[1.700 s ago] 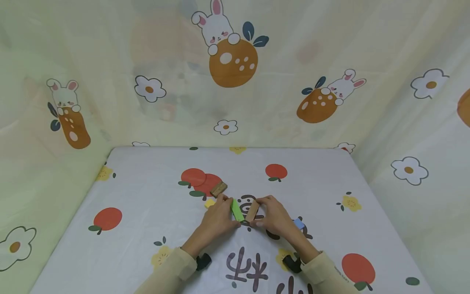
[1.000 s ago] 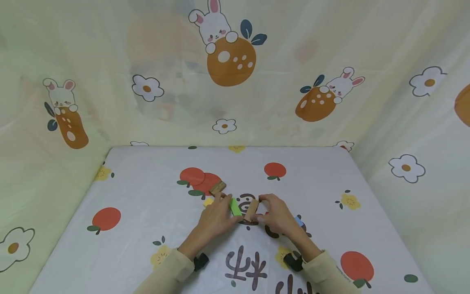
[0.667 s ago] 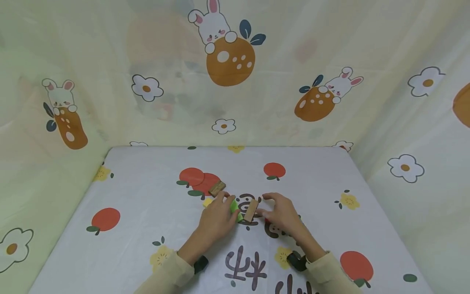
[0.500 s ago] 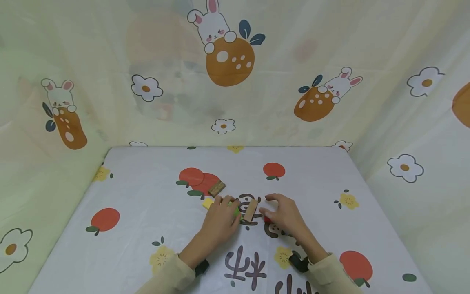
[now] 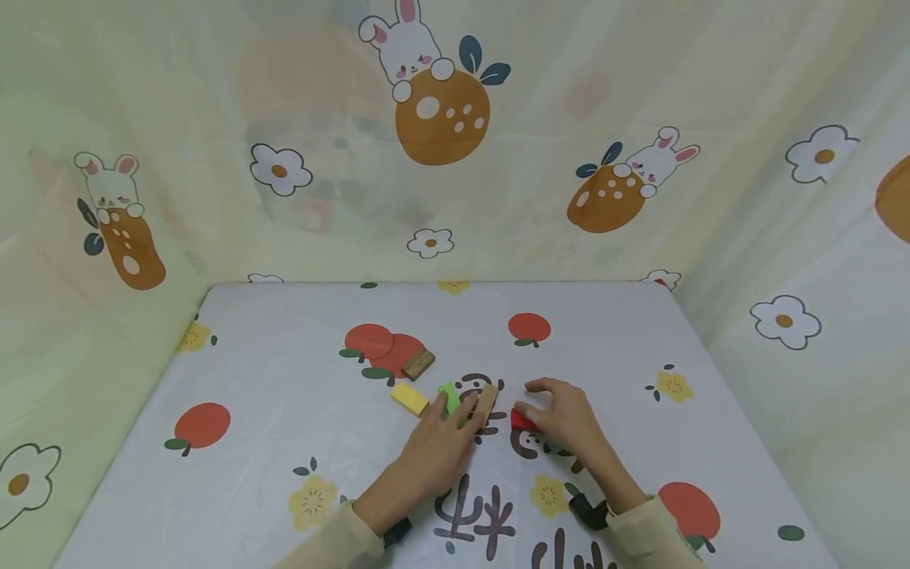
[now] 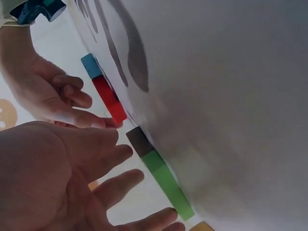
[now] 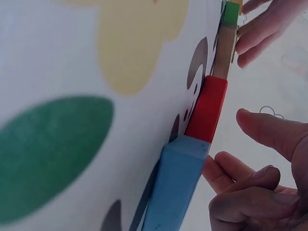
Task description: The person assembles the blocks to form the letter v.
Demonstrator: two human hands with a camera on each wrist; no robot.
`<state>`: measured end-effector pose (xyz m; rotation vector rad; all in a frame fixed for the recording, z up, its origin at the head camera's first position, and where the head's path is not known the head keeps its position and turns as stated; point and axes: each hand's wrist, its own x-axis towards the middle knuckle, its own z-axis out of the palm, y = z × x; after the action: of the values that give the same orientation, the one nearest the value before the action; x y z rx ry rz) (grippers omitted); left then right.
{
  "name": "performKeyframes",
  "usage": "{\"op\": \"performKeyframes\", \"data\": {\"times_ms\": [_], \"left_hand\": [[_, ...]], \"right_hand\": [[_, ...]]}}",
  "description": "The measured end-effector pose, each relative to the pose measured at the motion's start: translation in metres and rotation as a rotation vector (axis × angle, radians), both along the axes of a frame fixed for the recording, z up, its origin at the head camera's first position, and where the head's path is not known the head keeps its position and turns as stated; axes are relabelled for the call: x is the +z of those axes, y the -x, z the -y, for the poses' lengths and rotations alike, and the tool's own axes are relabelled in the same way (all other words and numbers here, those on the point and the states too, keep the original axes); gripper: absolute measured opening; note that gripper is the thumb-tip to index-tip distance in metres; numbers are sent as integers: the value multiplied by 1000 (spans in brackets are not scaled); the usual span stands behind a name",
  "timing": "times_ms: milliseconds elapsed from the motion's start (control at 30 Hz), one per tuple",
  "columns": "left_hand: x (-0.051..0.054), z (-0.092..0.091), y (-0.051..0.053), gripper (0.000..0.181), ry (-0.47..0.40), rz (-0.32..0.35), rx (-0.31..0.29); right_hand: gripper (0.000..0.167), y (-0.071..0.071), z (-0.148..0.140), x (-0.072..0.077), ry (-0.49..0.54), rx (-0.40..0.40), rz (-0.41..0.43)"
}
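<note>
1 yellow block [image 5: 410,400] | 1 green block [image 5: 449,397] | 1 red block [image 5: 522,420] | 1 blue block [image 7: 174,187] | 1 tan block [image 5: 486,403] | 1 brown block [image 5: 419,364] | 2 hands [image 5: 439,446] [image 5: 571,416] | 2 sleeves [image 5: 343,540] [image 5: 650,531] | 1 table [image 5: 270,442]

The right wrist view's bottom edge crops the blue block [image 7: 177,185].

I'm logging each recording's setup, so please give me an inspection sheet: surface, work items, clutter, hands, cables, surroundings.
Surface: pale table printed with fruit, flowers and lettering.
Work items: green block, tan block, yellow block, brown block, red block and blue block, all on the table.
Clutter: nothing seen.
Left hand: the left hand reaches over the green block, fingers spread; contact unclear.
Right hand: the right hand is at the red block, thumb and forefinger parted; contact unclear.
Cables: nothing seen.
Surroundings: pale curtain printed with rabbits and flowers.
</note>
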<state>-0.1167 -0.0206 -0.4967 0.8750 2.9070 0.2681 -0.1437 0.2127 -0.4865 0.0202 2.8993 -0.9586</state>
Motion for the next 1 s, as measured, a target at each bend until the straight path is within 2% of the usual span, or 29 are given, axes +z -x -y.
{"op": "performKeyframes", "data": {"times_ms": [267,467,700,1000], "left_hand": [[1,-1,-5,50,49,-17,-7],[1,-2,-8,55,112,-57,-27],[1,-3,-8,60,146,-80,-29],[2,-2,-7,57,121,-44,-23]], "right_hand": [[36,-3,-7,0,-13,31,27],[40,-4,-13,2,-3,106,77],[40,-6,-16,0,-21,142,57],[35,-3,-16,-2,-62,176,10]]}}
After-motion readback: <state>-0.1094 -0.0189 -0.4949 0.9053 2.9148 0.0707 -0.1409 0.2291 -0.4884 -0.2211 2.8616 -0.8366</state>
